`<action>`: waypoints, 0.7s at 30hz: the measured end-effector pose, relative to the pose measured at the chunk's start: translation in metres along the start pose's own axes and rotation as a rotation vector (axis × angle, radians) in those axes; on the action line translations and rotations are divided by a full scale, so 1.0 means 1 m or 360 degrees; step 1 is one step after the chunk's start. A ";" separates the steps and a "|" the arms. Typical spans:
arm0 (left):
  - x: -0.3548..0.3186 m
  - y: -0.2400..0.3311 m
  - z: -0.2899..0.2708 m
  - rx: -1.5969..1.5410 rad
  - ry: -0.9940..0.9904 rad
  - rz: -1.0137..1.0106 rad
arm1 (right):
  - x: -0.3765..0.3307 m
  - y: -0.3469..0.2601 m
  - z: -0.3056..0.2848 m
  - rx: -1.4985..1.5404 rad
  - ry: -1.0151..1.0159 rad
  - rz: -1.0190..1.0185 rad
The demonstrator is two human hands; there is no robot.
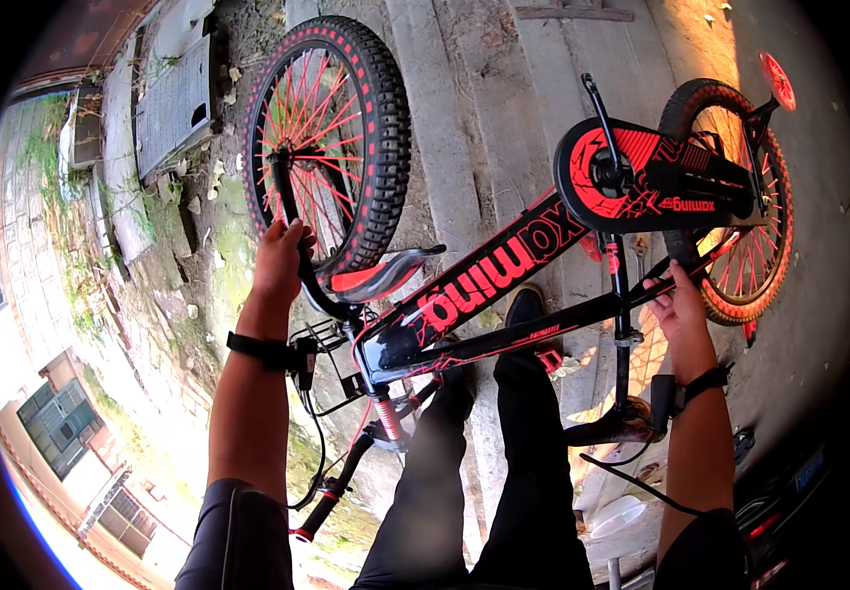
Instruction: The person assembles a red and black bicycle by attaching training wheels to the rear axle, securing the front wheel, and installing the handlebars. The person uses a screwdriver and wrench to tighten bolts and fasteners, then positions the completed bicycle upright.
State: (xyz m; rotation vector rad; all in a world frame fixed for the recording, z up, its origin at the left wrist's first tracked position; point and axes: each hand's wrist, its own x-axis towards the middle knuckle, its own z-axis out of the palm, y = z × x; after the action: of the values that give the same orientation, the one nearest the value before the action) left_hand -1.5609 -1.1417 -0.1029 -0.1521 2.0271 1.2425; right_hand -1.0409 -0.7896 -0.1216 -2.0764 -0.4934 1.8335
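A black and red child's bicycle point(484, 270) is upside down in front of me, its handlebar point(346, 467) and saddle point(624, 425) toward the ground. The front wheel point(383, 147), with red spokes and a knobby tyre, is at the left. My left hand point(279, 258) is closed around the front fork beside that wheel. At the right, my right hand point(679, 303) grips the thin rear frame tube next to the rear wheel point(781, 211). The chain guard point(582, 177) and a crank arm point(599, 110) face upward. Both wrists carry black straps with small devices and cables.
A small red training wheel point(777, 81) juts out at the far right. My legs and dark shoes point(523, 307) are beneath the frame. Concrete slabs point(435, 108) form the ground, with weeds, leaves and a grey panel point(177, 103) to the left. A pale bowl-like object point(617, 516) lies at lower right.
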 end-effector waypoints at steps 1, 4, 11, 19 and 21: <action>0.003 -0.007 -0.001 0.0032 0.0009 0.0000 | 0.006 0.002 -0.004 0.0011 -0.0025 -0.0040; 0.003 -0.030 0.000 0.0036 0.0046 -0.0019 | 0.003 0.004 -0.007 0.0008 -0.0046 -0.0005; -0.006 -0.068 0.003 0.0226 -0.0016 -0.0069 | 0.002 0.008 -0.002 -0.0006 -0.0039 -0.0057; -0.001 -0.093 0.010 0.0059 -0.0246 -0.0028 | -0.004 0.007 0.000 -0.0012 0.0009 -0.0145; -0.008 -0.101 0.017 0.0176 -0.0130 -0.0010 | -0.002 0.008 0.000 -0.0006 0.0017 -0.0151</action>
State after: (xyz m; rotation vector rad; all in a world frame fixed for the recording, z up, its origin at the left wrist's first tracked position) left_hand -1.5009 -1.1832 -0.1750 -0.0535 2.0170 1.1119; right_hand -1.0413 -0.7977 -0.1237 -2.0282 -0.5826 1.7681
